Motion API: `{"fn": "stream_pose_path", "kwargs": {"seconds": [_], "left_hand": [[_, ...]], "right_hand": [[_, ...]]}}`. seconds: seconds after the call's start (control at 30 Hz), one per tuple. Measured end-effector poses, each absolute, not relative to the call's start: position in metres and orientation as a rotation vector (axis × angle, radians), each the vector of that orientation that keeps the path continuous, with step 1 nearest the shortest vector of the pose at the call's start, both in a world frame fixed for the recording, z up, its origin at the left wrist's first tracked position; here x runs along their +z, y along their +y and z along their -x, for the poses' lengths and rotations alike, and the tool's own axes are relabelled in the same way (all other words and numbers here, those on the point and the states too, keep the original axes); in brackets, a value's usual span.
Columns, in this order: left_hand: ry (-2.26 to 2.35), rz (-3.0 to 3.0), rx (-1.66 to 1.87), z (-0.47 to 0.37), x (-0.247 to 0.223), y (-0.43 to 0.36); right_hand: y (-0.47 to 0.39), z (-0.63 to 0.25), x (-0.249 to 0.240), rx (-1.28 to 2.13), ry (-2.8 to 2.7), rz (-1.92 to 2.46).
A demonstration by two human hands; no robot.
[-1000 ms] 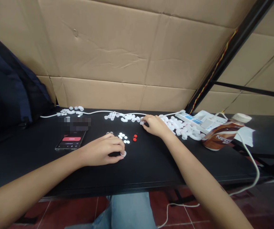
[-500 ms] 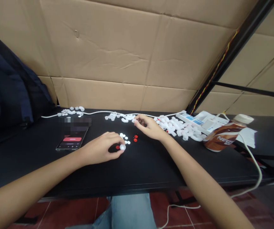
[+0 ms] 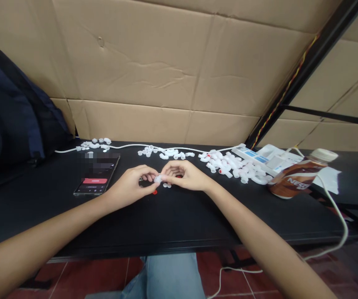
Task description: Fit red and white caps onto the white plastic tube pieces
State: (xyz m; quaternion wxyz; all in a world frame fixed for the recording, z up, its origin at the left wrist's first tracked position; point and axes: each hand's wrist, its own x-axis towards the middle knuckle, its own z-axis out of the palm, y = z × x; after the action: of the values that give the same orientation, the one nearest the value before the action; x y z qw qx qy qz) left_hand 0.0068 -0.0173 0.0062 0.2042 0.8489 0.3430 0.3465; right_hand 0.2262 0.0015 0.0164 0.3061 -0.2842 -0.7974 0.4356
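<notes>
Pinching one small whitish piece with your left hand and right hand, you're probably steadying it from both sides, mid-tabletop, while the white pile is sitting nearer the back edge, leaving finger room.

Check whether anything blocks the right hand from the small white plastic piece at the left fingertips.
Nothing visible does: the right hand has its fingertips on that white piece, opposite the left hand. The small red disc lies nearer the person, out of the way.
</notes>
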Motion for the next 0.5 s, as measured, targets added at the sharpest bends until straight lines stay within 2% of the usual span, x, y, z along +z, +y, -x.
{"fn": "stream_pose_path", "kwargs": {"seconds": [0.5], "left_hand": [[0.935,-2.411,0.998,-0.0078,0.007,-0.017]], "right_hand": [[0.0043,-0.2261,0.012,1.079,-2.094,0.789]]}}
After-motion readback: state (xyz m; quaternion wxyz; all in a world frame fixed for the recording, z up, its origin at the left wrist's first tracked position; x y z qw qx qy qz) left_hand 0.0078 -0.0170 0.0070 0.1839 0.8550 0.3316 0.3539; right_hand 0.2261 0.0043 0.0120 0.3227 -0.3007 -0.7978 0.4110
